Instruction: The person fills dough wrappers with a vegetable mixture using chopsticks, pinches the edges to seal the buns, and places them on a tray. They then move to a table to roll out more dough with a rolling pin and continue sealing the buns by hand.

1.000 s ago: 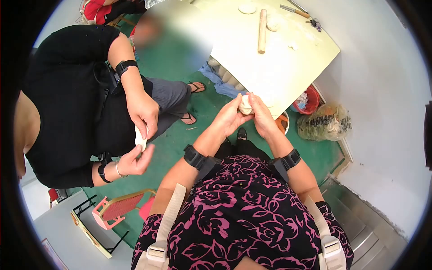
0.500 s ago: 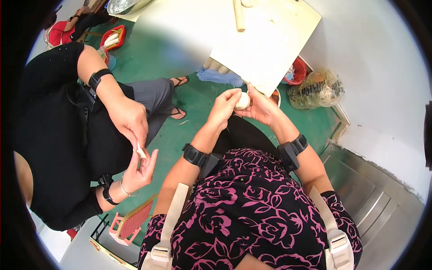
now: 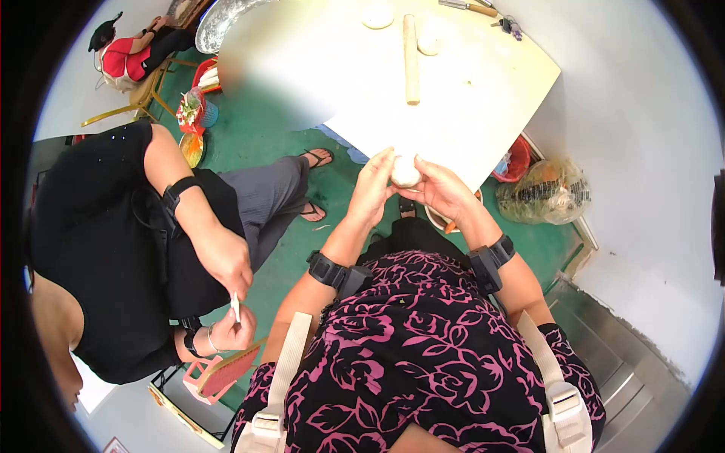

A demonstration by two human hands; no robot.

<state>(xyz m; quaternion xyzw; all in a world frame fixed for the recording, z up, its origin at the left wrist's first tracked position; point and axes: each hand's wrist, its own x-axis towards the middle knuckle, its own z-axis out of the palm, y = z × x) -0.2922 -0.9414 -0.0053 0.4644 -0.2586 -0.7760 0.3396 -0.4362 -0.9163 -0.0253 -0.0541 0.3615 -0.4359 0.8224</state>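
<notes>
A round, pale lump of dough [image 3: 405, 172] is held between my two hands, just off the near corner of the table [image 3: 445, 155]. My left hand [image 3: 372, 189] grips its left side, thumb and fingers curled against it. From the right, my right hand [image 3: 444, 190] closes on the same lump, thumb on top and fingers partly hidden beneath. On the tabletop ahead lie a wooden rolling pin [image 3: 411, 64] and two round pieces of dough, one flat [image 3: 377, 16] and one beside the pin [image 3: 428, 43].
At my left, a co-worker in black pinches a small white piece [image 3: 236, 308] in both hands. A knife [image 3: 482, 10] and keys [image 3: 510, 27] rest at the table's far edge. A red basin [image 3: 516, 160], a filled plastic bag [image 3: 545, 190] and a bowl [image 3: 436, 219] stand on the floor.
The view has tilted up, showing more of the tabletop. My hands have shifted their grip around the dough. The co-worker's lower hand has closed its fingers.
</notes>
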